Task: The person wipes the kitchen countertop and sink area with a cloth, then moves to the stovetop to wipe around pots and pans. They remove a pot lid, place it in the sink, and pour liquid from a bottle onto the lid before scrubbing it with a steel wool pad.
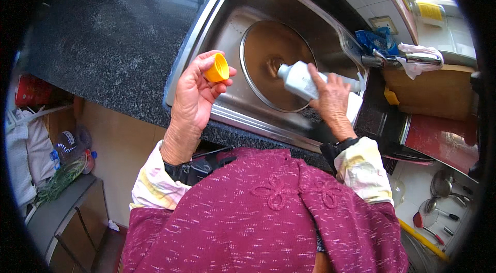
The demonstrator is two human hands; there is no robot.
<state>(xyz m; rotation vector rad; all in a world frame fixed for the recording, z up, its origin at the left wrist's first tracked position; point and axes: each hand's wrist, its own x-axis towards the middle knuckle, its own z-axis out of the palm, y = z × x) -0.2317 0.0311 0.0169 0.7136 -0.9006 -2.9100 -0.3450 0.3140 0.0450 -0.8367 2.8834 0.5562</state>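
Observation:
My left hand (pixel 199 89) holds a yellow plastic screw cap (pixel 217 68) between thumb and fingers, its hollow side facing right, over the near left edge of a stainless steel sink (pixel 228 114). In my right hand (pixel 333 98) is a white plastic bottle (pixel 301 79), tilted on its side with its uncapped neck pointing left. The neck is above a round metal pan or lid (pixel 255 48) lying in the sink. Whether liquid leaves the bottle cannot be told. A translucent plastic piece (pixel 354 84) lies just behind my right hand.
A dark speckled stone countertop (pixel 116 48) extends left of the sink. A chrome faucet (pixel 420 58) with a cloth on it and a blue packet (pixel 376 40) are at the right. Ladles and strainers (pixel 441 187) hang at lower right; plastic bottles (pixel 69 143) and green vegetables (pixel 62 180) are at left.

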